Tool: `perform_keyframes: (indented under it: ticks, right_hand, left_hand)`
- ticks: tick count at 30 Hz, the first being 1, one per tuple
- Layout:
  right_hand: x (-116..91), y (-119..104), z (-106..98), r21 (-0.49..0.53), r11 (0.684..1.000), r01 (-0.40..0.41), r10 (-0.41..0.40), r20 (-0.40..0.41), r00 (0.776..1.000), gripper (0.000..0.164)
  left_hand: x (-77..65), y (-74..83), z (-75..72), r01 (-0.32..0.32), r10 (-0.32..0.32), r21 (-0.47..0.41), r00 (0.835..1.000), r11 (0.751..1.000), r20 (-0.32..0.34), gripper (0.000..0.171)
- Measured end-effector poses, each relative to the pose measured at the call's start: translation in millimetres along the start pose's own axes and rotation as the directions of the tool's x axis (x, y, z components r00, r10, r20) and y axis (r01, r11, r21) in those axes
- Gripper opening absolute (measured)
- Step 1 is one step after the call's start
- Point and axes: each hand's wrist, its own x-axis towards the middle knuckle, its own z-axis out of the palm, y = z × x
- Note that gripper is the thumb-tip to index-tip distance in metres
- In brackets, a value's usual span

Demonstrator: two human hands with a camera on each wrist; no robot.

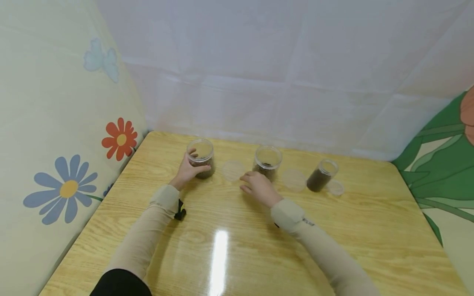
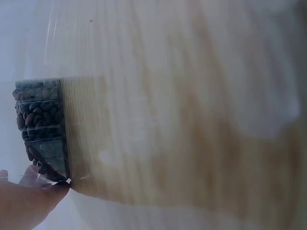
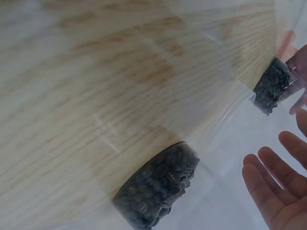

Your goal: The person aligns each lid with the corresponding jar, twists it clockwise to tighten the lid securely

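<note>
Head view: the middle jar (image 1: pixel 267 163) stands upright on the table (image 1: pixel 311 246), part-filled with dark beans, and the right hand (image 1: pixel 261 187) is just on its near side, fingers pointing left; whether they touch the glass I cannot tell. To the left of the middle jar, beyond a clear disc (image 1: pixel 233 170), the left hand (image 1: pixel 186 170) grips the left jar (image 1: pixel 208 159), thumb on the near side, fingers round the back. This jar's long axis also looks vertical, and the left hand is plainly the nearer one. To the right of the middle jar are a second disc (image 1: pixel 294 180), a narrow jar (image 1: pixel 319 179) and a small disc (image 1: pixel 335 188). Left wrist view: the left thumb and fingers lie against the bean-filled jar. Right wrist view: the right hand's fingers are extended and loosely spread, with nothing between them.
</note>
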Motion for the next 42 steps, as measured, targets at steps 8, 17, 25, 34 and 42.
perform_keyframes:
  ticks: [8, 17, 25, 34, 42]
  right_hand:
    - [19.3, -4.1, 6.6, -0.076, 0.997, 0.007, -0.006, 0.026, 1.0, 0.024]
    - [39.7, -6.7, 18.6, -0.13, 0.991, 0.006, 0.0, 0.048, 0.999, 0.021]
    - [52.9, -9.9, 21.5, -0.157, 0.986, -0.047, 0.057, 0.059, 0.997, 0.025]
    - [63.3, -8.7, 28.1, -0.119, 0.986, -0.121, 0.133, 0.105, 0.985, 0.048]
    - [75.0, -7.3, 29.3, -0.134, 0.976, -0.17, 0.189, 0.143, 0.972, 0.061]
  left_hand:
    - [-1.2, 0.3, 0.0, -0.002, 0.002, -0.004, 1.0, 1.0, 0.003, 0.089]
    - [7.8, -9.0, -2.1, 0.012, -0.012, -0.009, 1.0, 1.0, -0.015, 0.091]
    - [15.1, -23.3, -2.1, -0.012, 0.013, 0.021, 0.999, 1.0, -0.046, 0.091]
    - [14.8, -24.1, -1.3, -0.022, 0.023, 0.018, 0.998, 1.0, -0.055, 0.09]
    - [15.6, -24.1, -2.5, -0.024, 0.026, 0.033, 0.998, 0.999, -0.064, 0.09]
